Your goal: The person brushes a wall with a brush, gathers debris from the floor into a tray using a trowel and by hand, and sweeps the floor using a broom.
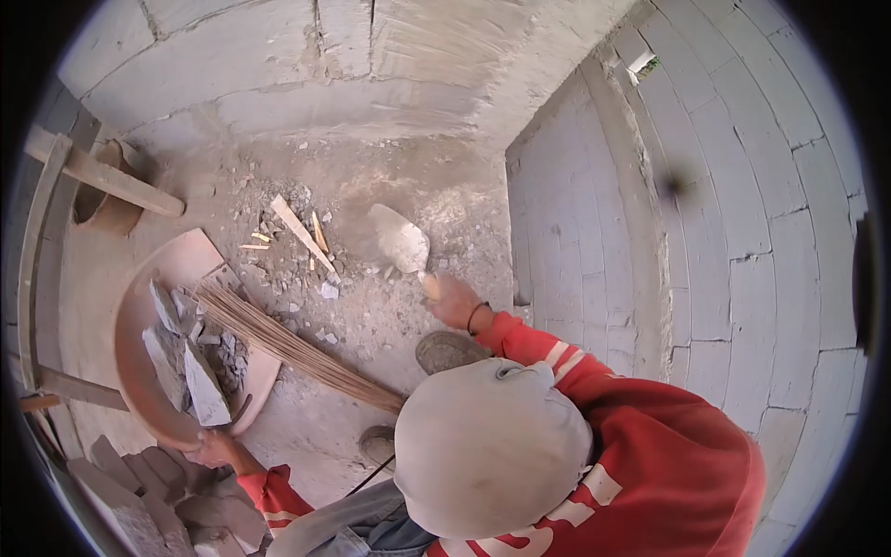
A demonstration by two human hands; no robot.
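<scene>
Fingers of the right hand are clamped on the handle of a trowel, whose blade lies over the floor near its right edge, short of the far corner; whether it touches cannot be told. The left hand has its fingers closed on the near rim of a reddish basin, toward the floor's left edge. Broken block pieces fill part of the basin, and a bundle of thin sticks slants from inside it to beside the person's cap. Wood strips lie among rubble between basin and trowel. A bucket stands at the floor's far left corner, partly behind a wooden plank.
</scene>
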